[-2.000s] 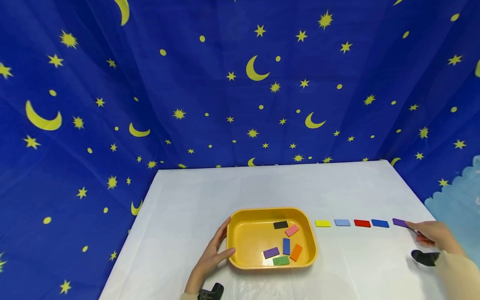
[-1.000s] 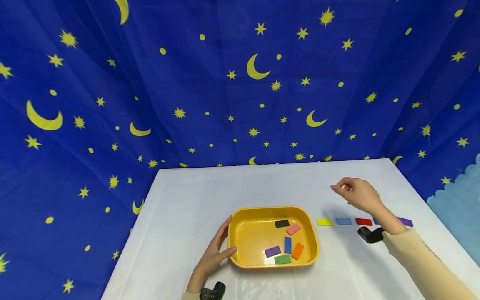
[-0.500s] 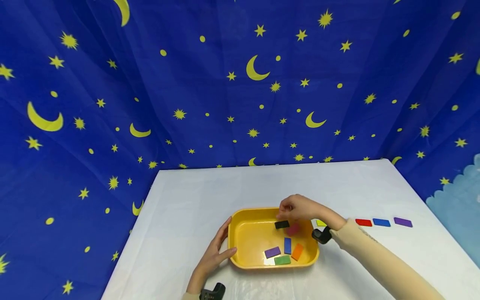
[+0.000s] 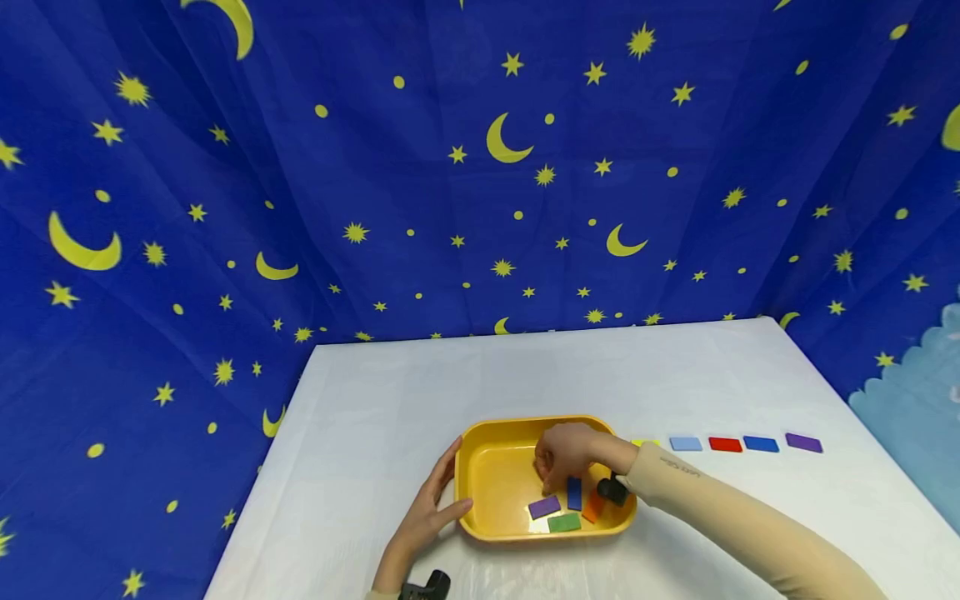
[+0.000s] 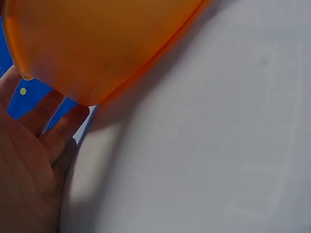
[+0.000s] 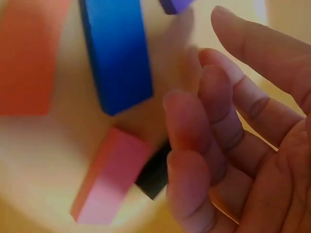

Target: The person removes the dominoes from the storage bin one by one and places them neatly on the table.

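A yellow tray [image 4: 480, 533] stands near the table's front, holding small flat rectangular blocks. My left hand [image 4: 423, 512] holds its left side, thumb over the rim and fingers against the outer wall [image 5: 121, 43]. Inside the tray, my right hand [image 4: 568, 452] reaches down with loosely bent fingers, thumb apart, holding nothing visible. Near its fingertips lie a purple block [image 4: 544, 507], a blue block [image 4: 574, 493], a green block [image 4: 565, 522] and an orange block [image 4: 592, 506]. A pink block [image 6: 111, 177] and a partly covered black block [image 6: 154, 177] show in the right wrist view; the hand hides them in the head view.
Right of the tray, a spaced row runs across the white table [image 4: 390, 392]: a partly covered yellow block [image 4: 645, 442], a light blue block [image 4: 686, 444], a red block [image 4: 725, 445], a blue block [image 4: 761, 444] and a purple block [image 4: 804, 442]. A starry blue cloth hangs behind.
My right hand has let go of the purple block at the row's right end, crossed leftward over the table and come down into the tray. My left hand has stayed at the tray.
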Demonstrator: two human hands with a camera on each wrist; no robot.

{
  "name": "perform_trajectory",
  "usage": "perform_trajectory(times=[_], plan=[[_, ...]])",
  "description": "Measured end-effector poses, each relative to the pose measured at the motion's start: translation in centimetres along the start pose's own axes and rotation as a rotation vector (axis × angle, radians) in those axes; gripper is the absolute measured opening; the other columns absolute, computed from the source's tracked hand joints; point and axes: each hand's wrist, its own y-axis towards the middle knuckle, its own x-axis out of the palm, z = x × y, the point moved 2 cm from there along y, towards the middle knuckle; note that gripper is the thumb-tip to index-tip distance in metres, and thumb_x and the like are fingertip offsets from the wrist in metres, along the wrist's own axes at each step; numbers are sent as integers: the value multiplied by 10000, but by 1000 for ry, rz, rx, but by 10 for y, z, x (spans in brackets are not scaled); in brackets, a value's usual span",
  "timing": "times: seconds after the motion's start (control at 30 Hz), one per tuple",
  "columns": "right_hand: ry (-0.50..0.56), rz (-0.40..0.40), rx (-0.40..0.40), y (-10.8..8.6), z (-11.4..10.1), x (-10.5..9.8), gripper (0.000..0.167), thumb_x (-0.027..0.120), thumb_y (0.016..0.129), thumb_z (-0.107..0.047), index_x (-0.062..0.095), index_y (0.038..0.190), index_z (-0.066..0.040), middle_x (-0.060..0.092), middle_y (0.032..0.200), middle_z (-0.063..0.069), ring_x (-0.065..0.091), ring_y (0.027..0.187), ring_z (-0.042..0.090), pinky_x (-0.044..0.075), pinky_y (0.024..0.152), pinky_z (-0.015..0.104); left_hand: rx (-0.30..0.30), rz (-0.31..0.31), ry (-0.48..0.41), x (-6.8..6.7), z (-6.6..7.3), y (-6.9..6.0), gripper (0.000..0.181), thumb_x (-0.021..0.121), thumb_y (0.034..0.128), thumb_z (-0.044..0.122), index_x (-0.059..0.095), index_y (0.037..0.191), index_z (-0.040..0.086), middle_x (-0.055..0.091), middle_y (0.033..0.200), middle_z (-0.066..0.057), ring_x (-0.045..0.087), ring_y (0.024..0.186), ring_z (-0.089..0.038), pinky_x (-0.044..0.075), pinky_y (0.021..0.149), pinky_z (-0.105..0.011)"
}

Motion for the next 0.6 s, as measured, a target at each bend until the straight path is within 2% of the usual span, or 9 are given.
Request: perform_trajectory(times=[0.1, 0.2, 0.47, 0.6], plan=[[-37, -8, 30, 1, 0, 5, 201, 812, 749, -274, 665, 646, -185, 553, 568, -116, 470, 475, 53, 371, 483, 233, 11, -7, -9, 0, 1, -1, 759, 631, 876, 40, 260, 1514, 216, 228, 1546, -9, 295, 1357, -233, 206, 1079, -280], [-39, -22, 53, 2, 0, 7, 227, 819, 742, -283, 645, 632, -186, 547, 567, -113, 479, 490, 60, 377, 496, 239, 14, -8, -9, 0, 1, -1, 760, 628, 876, 34, 259, 1514, 220, 224, 1547, -9, 288, 1360, -234, 206, 1069, -244], [3, -28, 85, 2, 2, 11, 293, 856, 682, -316, 599, 622, -190, 516, 557, -111, 532, 517, 87, 392, 518, 241, -12, -1, -14, 0, 4, -1, 750, 630, 878, 42, 267, 1511, 220, 226, 1546, 1, 263, 1371, -219, 197, 1078, -278], [2, -8, 85, 4, 4, 13, 299, 854, 684, -320, 592, 618, -193, 512, 559, -112, 534, 502, 98, 401, 509, 250, -21, 3, -12, 0, 3, -1, 749, 628, 880, 45, 268, 1510, 231, 226, 1546, 13, 254, 1375, -209, 180, 1095, -354]])
